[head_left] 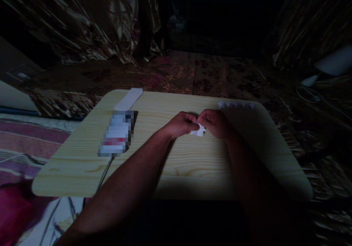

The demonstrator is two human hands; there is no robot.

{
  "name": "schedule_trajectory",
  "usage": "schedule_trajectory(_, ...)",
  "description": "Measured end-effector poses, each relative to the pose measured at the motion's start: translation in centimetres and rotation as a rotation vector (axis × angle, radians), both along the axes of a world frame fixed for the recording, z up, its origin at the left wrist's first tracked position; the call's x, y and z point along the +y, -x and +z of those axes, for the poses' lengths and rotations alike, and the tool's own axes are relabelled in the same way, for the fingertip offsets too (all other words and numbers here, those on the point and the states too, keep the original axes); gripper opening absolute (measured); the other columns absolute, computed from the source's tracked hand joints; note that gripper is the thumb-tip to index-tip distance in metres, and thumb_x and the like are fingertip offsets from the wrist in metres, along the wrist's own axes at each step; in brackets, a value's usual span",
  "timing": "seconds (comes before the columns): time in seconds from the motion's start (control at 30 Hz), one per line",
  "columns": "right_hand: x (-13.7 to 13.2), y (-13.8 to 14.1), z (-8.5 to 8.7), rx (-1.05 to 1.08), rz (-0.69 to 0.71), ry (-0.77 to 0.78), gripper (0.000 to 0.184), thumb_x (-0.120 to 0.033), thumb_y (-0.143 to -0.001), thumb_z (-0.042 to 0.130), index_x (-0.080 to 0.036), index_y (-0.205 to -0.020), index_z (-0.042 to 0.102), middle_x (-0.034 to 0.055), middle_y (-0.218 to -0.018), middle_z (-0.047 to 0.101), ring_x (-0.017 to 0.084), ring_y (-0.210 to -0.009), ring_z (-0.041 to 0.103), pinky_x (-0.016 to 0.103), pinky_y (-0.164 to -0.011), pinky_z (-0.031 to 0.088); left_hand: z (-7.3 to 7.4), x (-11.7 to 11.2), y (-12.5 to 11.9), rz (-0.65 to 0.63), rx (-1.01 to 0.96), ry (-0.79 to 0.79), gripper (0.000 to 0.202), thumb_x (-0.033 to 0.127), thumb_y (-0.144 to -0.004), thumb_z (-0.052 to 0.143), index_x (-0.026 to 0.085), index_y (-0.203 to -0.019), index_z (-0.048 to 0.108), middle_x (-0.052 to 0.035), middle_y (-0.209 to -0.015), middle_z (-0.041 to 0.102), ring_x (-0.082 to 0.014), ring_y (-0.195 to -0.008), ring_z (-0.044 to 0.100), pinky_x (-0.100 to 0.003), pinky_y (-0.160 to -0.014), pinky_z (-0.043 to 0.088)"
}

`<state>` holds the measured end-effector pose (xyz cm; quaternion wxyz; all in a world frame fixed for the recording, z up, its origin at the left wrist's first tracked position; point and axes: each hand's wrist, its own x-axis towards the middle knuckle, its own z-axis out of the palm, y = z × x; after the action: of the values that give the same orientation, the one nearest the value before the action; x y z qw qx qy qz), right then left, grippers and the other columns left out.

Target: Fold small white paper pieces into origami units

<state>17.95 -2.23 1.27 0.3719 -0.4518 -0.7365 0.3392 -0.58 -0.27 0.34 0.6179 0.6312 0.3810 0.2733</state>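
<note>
A small folded piece of white paper [199,131] is held between both hands over the middle of the wooden table [192,161]. My left hand [181,124] pinches its left side, the thumb lying on top. From the right, my right hand [216,123] grips the paper's upper right edge between thumb and fingers. The fingertips of the two hands nearly meet at the paper's top. Part of the paper is hidden under the fingers.
White paper strips [130,98] lie at the table's back left. Nearer, a blurred-out phone-like device [117,134] has a cable [106,170] running to the front edge. Several small folded paper pieces [237,105] stand in a row at the back right.
</note>
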Motion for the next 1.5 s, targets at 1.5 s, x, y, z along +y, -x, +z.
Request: schedule_trajectory(1.5,0.11,0.01,0.16,-0.065,-0.137,0.061,0.01,-0.023,-0.074,0.057,-0.017,-0.072,0.064,0.0002,-0.057,0.065,0.013,-0.053,0.059,0.022,-0.051,0.04,-0.89,0.06,-0.76,0.216,-0.136,-0.099,0.021,0.025,-0.06,0.076,0.013,-0.07,0.062,0.0018,-0.061,0.058,-0.0079,-0.054,0.05,-0.022,-0.054,0.038)
